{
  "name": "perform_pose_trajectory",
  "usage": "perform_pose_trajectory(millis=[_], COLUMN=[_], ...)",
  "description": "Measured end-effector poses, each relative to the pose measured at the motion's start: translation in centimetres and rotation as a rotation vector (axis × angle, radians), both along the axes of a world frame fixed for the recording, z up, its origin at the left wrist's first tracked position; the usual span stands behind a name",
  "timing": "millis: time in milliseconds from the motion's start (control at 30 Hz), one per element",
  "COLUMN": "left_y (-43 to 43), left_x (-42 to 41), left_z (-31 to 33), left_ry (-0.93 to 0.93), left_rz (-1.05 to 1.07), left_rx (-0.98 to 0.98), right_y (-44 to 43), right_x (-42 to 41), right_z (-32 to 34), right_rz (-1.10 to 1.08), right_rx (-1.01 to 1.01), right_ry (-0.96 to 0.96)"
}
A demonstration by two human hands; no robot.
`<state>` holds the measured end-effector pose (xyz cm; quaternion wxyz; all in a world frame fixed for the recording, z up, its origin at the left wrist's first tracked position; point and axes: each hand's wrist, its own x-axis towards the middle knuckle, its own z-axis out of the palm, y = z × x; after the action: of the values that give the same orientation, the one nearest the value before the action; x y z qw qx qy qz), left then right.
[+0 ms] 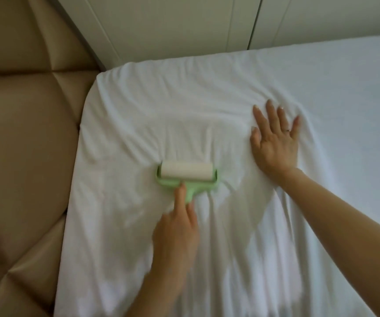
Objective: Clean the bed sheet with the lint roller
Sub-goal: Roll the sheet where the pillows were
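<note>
Near the tan headboard, left hand grips lint roller; right hand lies on wrinkled bed sheet, fingers spread.

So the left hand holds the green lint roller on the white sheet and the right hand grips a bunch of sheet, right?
Not quite: in the head view the right hand lies flat on the white sheet, fingers spread, gripping nothing. The left hand does hold the green lint roller on it.
</note>
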<state>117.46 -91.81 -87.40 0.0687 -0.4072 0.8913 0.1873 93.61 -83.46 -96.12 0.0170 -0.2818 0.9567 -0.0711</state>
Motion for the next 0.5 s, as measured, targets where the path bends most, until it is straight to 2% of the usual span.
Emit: perform_pose_trajectory(millis=[33, 100, 167, 267, 500], left_y=[0.8, 0.9, -0.7, -4.4, -10.9], left_x=[1.3, 1.5, -0.8, -6.5, -17.1], left_z=[0.4, 0.6, 0.3, 0.1, -1.1], left_ry=[-0.036, -0.113, -0.196, -0.079, 0.099], left_rz=[-0.011, 0.044, 0.02, 0.014, -0.005], left_rx=[0.006, 0.162, 0.195, 0.125, 0.123], right_y=[-0.3, -1.5, -3.0, -3.9, -4.2], right_x=[0.0, 0.2, 0.8, 1.3, 1.4], right_z=[0.2, 1.1, 1.7, 1.0, -0.3], right_rz=[-0.022, -0.039, 0.096, 0.296, 0.066], right_rx=[-0.006, -0.071, -0.137, -0.146, -0.1], right_ry=[-0.01, -0.006, 0.017, -0.006, 0.067])
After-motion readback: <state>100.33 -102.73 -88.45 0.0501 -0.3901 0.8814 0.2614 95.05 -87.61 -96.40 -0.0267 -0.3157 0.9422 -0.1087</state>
